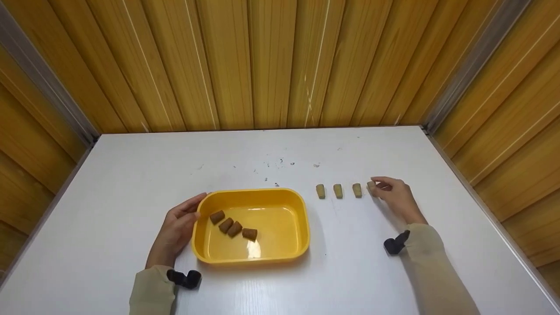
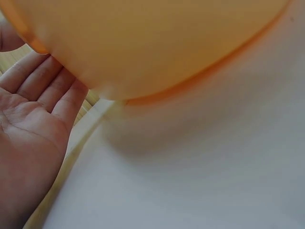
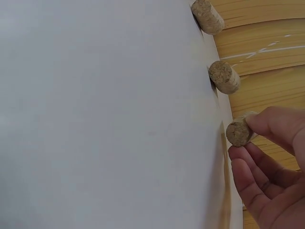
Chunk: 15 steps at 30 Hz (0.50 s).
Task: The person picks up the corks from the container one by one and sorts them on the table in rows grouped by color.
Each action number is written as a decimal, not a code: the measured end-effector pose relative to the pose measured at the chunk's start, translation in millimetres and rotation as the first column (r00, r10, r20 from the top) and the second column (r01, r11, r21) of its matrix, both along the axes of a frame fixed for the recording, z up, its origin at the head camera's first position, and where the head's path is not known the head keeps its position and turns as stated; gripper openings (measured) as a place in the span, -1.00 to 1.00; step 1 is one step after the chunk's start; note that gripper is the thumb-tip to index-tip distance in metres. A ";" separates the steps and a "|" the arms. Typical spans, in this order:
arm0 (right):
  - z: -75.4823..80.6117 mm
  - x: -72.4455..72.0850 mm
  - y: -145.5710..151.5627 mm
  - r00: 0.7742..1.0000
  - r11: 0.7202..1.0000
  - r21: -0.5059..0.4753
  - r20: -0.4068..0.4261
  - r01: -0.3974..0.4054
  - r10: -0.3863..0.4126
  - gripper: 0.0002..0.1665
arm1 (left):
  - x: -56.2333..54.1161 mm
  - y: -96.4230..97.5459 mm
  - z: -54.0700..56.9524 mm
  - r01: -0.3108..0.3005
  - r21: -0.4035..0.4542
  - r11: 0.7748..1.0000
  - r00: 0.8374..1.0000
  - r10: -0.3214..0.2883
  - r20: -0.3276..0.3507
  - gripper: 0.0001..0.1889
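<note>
At the table's middle, a yellow plastic tub (image 1: 251, 259) holds several brown corks (image 1: 235, 229) lying on their sides. My left hand (image 1: 175, 229) grips its left edge, the thumb at the rim and the fingers against the outer wall. In the left wrist view that hand's palm (image 2: 33, 109) faces the camera beside the tub wall (image 2: 157, 47). To the right of the tub, my right hand (image 1: 396, 197) pinches a pale cork (image 3: 238, 133) between thumb and fingertips. It is at the right end of a row with three pale corks (image 1: 338, 191).
The white table (image 1: 280, 291) carries a few dark specks behind the tub. Wood-patterned panels (image 1: 269, 65) wall the table at the back and both sides. A small black device sits at each wrist, over pale sleeves.
</note>
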State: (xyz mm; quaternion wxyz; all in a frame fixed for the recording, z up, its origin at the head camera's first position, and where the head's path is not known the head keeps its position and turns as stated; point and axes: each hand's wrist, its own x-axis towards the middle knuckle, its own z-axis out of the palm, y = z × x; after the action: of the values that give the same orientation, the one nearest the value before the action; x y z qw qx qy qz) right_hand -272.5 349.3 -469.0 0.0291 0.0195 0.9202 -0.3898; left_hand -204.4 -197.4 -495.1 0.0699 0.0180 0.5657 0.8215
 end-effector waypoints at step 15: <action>1.8 2.6 8.9 0.998 0.999 0.036 0.066 -0.020 0.017 -0.35 | 0.1 -0.3 -1.3 -0.009 -0.007 1.000 1.000 0.009 0.006 -0.43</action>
State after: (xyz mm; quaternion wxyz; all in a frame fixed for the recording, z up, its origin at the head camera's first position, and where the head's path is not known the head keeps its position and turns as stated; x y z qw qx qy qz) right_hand -269.9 358.2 -467.2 0.0625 0.0243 0.9258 -0.3719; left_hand -204.3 -197.7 -496.5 0.0678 0.0130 0.5682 0.8200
